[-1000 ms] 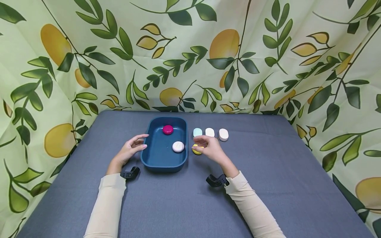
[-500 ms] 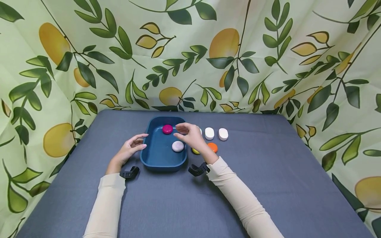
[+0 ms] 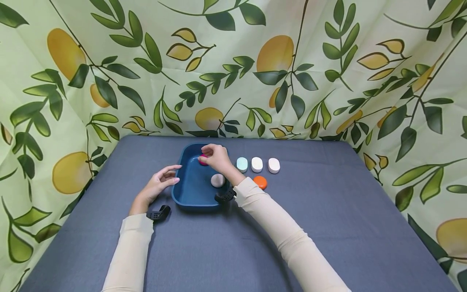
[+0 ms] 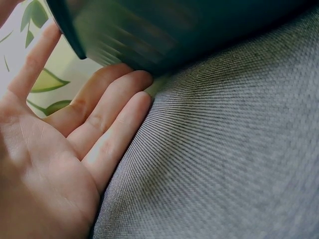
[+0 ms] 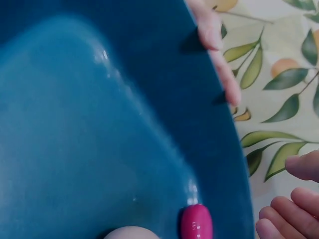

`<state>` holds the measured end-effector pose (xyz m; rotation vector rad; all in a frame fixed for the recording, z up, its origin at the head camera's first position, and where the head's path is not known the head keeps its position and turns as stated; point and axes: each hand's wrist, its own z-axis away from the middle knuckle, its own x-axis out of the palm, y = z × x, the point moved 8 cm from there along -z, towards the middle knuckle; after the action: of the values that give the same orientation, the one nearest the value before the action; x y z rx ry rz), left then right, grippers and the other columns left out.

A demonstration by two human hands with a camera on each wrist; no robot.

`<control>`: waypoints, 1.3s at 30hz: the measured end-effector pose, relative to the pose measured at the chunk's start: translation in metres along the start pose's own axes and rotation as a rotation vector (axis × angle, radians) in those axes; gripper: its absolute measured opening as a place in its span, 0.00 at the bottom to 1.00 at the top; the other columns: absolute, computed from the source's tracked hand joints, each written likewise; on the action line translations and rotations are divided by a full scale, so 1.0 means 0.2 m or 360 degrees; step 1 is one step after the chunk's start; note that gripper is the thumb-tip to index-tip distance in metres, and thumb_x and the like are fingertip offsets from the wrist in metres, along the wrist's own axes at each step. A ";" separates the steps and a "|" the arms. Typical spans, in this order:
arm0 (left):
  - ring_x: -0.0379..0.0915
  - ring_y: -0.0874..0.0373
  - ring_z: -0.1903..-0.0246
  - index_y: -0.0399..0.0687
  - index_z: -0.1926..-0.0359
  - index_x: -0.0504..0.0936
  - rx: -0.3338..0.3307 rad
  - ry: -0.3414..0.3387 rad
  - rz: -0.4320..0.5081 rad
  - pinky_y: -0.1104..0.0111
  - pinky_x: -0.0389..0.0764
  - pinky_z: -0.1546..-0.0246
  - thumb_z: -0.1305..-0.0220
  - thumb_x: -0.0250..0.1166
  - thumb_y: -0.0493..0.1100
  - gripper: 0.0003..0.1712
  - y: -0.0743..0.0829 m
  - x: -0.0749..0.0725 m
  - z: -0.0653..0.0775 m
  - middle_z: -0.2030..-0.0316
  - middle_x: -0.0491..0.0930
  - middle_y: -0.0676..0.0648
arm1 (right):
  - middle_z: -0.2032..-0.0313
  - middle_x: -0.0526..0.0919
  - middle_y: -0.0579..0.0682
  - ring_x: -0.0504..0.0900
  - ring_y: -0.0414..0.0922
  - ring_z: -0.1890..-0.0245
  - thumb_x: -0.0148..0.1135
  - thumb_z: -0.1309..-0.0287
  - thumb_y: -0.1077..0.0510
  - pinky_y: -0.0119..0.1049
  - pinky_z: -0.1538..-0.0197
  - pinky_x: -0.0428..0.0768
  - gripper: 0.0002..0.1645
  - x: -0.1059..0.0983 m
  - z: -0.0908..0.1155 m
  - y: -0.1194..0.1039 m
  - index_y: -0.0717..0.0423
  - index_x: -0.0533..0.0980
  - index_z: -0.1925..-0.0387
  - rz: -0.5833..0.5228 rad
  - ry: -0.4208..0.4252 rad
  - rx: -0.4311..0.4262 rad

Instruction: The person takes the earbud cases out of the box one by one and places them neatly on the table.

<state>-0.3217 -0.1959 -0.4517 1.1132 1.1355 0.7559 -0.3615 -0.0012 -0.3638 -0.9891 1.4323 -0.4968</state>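
A dark blue rectangular tray (image 3: 193,198) with rounded corners holds a glossy magenta rounded piece (image 5: 197,222) and a pale round piece (image 3: 217,181). My right hand (image 3: 217,159) is over the tray's far right part, fingers bent and apart from the thumb. In the head view its fingertips partly cover the magenta piece; the right wrist view shows a gap between them and nothing held. My left hand (image 3: 160,182) stays at the tray's left side, with relaxed fingers touching its wall (image 4: 144,35).
Right of the tray stand a mint oval block (image 3: 242,164) and two white oval blocks, one nearer (image 3: 257,164) and one farther right (image 3: 273,165). An orange round piece (image 3: 260,182) lies in front of them. A leaf-patterned curtain (image 3: 233,81) rises behind the grey-blue table (image 3: 328,227).
My right hand has moved left from the yellow piece, across the tray's right rim, to the magenta piece. The orange piece has come into view; my sleeve now hides the yellow one.
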 end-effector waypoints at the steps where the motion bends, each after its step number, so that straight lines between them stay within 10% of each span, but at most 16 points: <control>1: 0.65 0.45 0.39 0.46 0.31 0.63 0.0002 0.0001 0.0000 0.43 0.65 0.35 0.32 0.58 0.47 0.31 0.00 0.00 0.00 0.33 0.64 0.35 | 0.51 0.85 0.59 0.84 0.52 0.51 0.68 0.44 0.59 0.40 0.47 0.81 0.23 0.01 -0.01 0.01 0.65 0.78 0.48 0.0014 -0.0011 0.0022; 14: 0.70 0.71 0.51 0.45 0.32 0.65 0.0066 0.0000 -0.0001 0.74 0.72 0.49 0.33 0.60 0.45 0.30 0.02 -0.01 0.01 0.37 0.67 0.36 | 0.48 0.84 0.58 0.82 0.51 0.47 0.69 0.45 0.58 0.41 0.42 0.78 0.25 0.09 -0.12 0.10 0.63 0.77 0.47 0.0178 -0.0074 0.0170; 39: 0.70 0.74 0.51 0.41 0.32 0.64 0.0091 -0.0014 0.0044 0.80 0.72 0.51 0.33 0.59 0.42 0.30 0.01 -0.01 0.00 0.35 0.65 0.33 | 0.45 0.81 0.57 0.79 0.50 0.48 0.72 0.50 0.61 0.38 0.42 0.78 0.29 0.21 -0.16 0.19 0.60 0.77 0.44 0.0713 -0.0384 0.0149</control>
<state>-0.3219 -0.1965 -0.4485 1.1808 1.1426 0.7433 -0.3966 -0.0227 -0.4128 -0.6029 1.3456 -0.1086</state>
